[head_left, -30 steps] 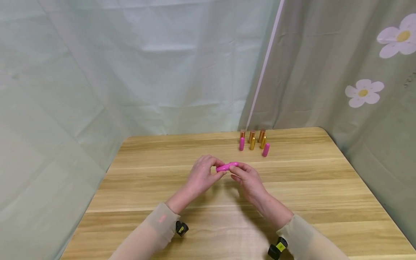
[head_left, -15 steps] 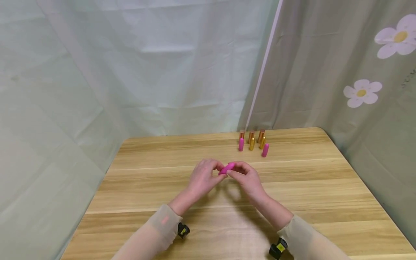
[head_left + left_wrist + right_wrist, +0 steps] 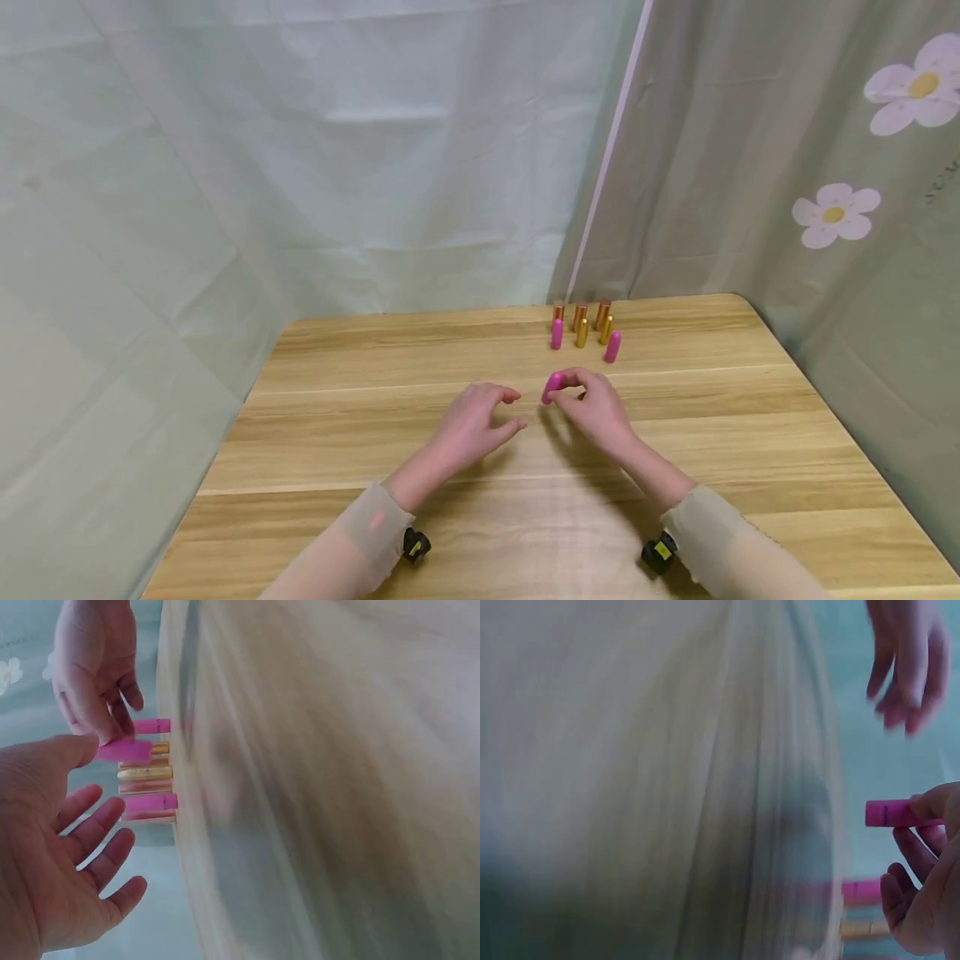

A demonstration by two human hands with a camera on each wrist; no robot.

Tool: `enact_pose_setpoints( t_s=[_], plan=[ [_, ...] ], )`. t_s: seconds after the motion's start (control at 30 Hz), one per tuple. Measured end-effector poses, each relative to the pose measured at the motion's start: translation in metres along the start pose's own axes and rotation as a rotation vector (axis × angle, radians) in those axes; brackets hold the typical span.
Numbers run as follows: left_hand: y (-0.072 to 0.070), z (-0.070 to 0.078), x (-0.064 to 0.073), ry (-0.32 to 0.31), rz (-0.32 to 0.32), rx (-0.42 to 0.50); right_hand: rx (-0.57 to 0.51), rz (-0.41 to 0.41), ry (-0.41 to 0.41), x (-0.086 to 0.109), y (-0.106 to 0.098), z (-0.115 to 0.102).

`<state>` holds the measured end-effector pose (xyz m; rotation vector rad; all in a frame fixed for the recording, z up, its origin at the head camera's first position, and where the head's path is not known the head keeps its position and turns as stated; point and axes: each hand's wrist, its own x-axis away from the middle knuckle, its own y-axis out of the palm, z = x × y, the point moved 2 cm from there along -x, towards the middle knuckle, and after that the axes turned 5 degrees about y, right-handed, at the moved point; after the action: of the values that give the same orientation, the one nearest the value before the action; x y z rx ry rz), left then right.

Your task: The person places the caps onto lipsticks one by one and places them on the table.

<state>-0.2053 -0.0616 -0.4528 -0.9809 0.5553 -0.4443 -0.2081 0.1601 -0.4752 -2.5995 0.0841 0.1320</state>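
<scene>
My right hand point(image 3: 596, 417) pinches a pink lipstick-like tube point(image 3: 552, 387) between thumb and fingertips, holding it nearly upright above the table. In the right wrist view the held tube point(image 3: 887, 813) shows small dark print near its flat end. My left hand point(image 3: 468, 423) is apart from it on the left, thumb and fingers spread with nothing between them. The left wrist view shows that hand point(image 3: 52, 840) with its palm facing the camera. Beyond my right hand stand two more pink tubes, one at the left point(image 3: 557, 335) and one nearer point(image 3: 612, 347).
Two gold tubes point(image 3: 582, 333) stand between the pink ones. Behind them is a row of several copper-coloured cylinders point(image 3: 603, 314). The wooden table point(image 3: 360, 358) ends at a pale curtain point(image 3: 390, 167) at the back.
Both hands held the pink tube before. My left hand has let go and opened; my right hand has moved slightly right with the tube, now tilted more upright.
</scene>
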Motion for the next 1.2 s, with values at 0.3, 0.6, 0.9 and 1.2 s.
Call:
enact_pose_setpoints(
  t_s=[0.3,0.6,0.9,1.2],
  plan=[
    [0.007,0.006,0.020,0.127,-0.129,-0.104,0.329,0.101,-0.037,-0.014,-0.037,0.028],
    [0.012,0.009,0.023,0.128,-0.160,-0.105,0.343,0.078,0.032,-0.027,-0.035,0.034],
    [0.011,0.006,0.025,0.127,-0.162,-0.096,0.435,0.128,0.074,-0.052,-0.029,0.038],
    [0.010,0.003,0.027,0.119,-0.160,-0.088,0.442,0.140,0.130,-0.069,-0.025,0.040]
  ],
)
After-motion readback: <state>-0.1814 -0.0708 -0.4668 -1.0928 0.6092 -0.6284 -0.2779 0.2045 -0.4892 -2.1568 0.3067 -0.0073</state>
